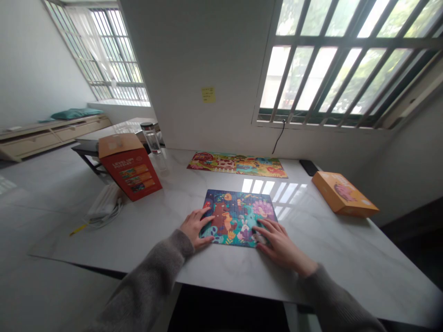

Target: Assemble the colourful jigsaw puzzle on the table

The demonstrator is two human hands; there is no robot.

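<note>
A rectangular jigsaw puzzle (pixel 230 221) with colourful animals on a dark blue and teal ground lies flat on the white marbled table (pixel 221 269). Its pieces are joined together. My left hand (pixel 197 228) rests at the puzzle's left edge, fingers spread and touching it. On the lower right part of the puzzle lies my right hand (pixel 277 242), fingers stretched out, covering that corner. Neither hand grips anything. Behind, near the wall, a long joined puzzle strip (pixel 237 164) shows farm and jungle animals.
A red puzzle box (pixel 133 173) stands at the left, beside a white power strip (pixel 103 203) with a cable. Behind it is a glass bottle (pixel 152 139). On the right are an orange box (pixel 342 193) and a black phone (pixel 308 168).
</note>
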